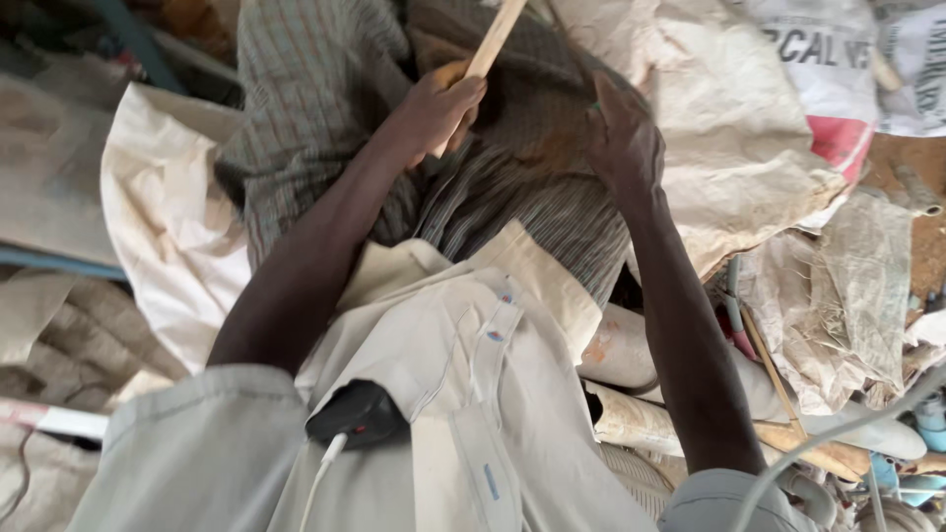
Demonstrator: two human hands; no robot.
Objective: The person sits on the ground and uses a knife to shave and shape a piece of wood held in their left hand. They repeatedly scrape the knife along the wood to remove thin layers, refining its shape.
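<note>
My left hand is closed around a light wooden stick that runs up and right out of the top of the view. My right hand rests with its fingers bent against dark striped cloth just right of the stick; whether it grips the cloth is hard to tell. Both bare forearms reach forward from short pale sleeves. Below them hangs my pale buttoned shirt, with a small black device and a white cable clipped to it.
A cream sack lies at the left. Crumpled woven sacks pile up at the right, one with a red patch. Pale pipes, sticks and a grey hose crowd the lower right. Sandy ground shows at the far right.
</note>
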